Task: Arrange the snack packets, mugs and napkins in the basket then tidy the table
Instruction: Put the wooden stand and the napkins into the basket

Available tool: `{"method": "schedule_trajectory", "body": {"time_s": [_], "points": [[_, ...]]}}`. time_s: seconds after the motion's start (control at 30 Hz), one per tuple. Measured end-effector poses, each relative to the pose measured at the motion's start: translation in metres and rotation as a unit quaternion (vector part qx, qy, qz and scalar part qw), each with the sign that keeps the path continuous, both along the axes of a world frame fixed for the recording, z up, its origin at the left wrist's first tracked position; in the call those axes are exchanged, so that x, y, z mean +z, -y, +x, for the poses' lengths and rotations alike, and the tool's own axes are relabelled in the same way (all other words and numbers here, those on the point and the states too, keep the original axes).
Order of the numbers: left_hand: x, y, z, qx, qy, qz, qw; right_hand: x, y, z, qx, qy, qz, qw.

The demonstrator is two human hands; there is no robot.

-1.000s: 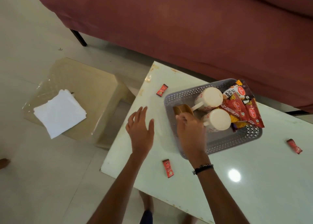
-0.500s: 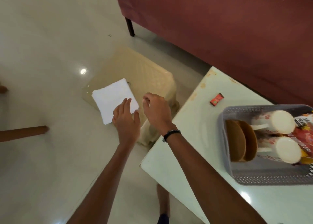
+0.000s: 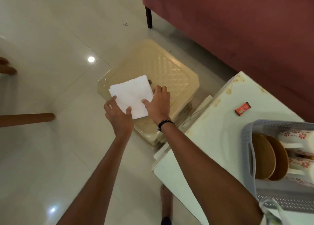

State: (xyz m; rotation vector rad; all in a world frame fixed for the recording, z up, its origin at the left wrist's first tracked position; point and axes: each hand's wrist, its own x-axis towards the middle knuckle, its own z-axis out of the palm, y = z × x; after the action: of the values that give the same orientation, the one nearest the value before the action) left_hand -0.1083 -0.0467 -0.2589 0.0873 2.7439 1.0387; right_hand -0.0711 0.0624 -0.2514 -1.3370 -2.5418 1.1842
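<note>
While both hands reached down over the cream plastic stool [image 3: 171, 71], the stack of white napkins [image 3: 131, 97] lay on its top between them — the left hand [image 3: 119, 116] pinched the near-left edge between thumb and fingers, and the right hand [image 3: 158, 103] gripped the right edge, its fingers [image 3: 160, 89] curled past the far side. Right of the fingers, well apart, stood the grey basket [image 3: 248, 139] on the white table [image 3: 212, 131], holding floral mugs [image 3: 299, 161] and brown coasters [image 3: 265, 158] — a red snack packet [image 3: 242, 108] lay beyond it.

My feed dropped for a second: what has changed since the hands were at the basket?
Both hands left the grey plastic basket and reached to the white napkin stack on the beige plastic stool. The left hand and right hand now hold its edges. The napkins remain on the stool; the mugs stay in the basket.
</note>
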Motion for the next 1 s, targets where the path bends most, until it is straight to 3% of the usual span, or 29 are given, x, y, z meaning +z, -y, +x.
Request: {"method": "schedule_trajectory", "body": {"time_s": [0.2, 0.37, 0.57, 0.8, 0.9, 1.0], "points": [[0.010, -0.004, -0.004, 0.017, 0.032, -0.007, 0.999, 0.003, 0.003, -0.007, -0.017, -0.034, -0.097, 0.995], [0.016, -0.005, -0.003, 0.041, 0.093, 0.077, 0.992, 0.004, 0.003, 0.010, -0.049, -0.097, -0.208, 0.972], [0.041, -0.018, 0.032, 0.089, 0.232, 0.191, 0.950, 0.016, -0.020, 0.068, -0.079, -0.146, -0.305, 0.938], [0.074, -0.064, 0.098, -0.036, 0.379, 0.249, 0.891, 0.046, -0.060, 0.178, -0.146, -0.208, -0.353, 0.900], [0.080, -0.086, 0.143, -0.106, 0.387, 0.229, 0.887, 0.062, -0.069, 0.236, -0.198, -0.231, -0.356, 0.884], [0.080, -0.106, 0.197, -0.165, 0.393, 0.179, 0.887, 0.073, -0.075, 0.295, -0.263, -0.207, -0.300, 0.893]]}}
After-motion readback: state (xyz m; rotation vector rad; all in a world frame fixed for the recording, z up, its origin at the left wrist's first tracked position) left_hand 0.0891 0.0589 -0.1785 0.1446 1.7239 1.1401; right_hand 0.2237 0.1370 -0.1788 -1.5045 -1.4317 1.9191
